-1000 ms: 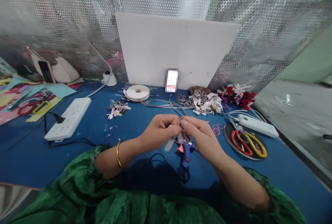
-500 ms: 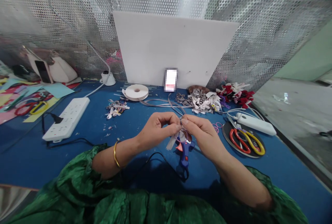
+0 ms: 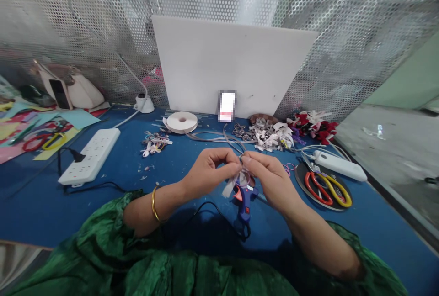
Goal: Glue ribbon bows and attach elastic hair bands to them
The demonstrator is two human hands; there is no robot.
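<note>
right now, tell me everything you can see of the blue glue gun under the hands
The glue gun is blue and looks plastic, with an orange-red trigger and a red switch. It rests on the blue table, handle toward the person. A black cable curves away from the handle's end. The left hand, right hand and the pale ribbon piece they pinch partly hide its front; whether they touch it cannot be told.

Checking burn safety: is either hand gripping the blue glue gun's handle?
No, the glue gun's handle is untouched while the left hand and right hand pinch a ribbon piece.
</note>
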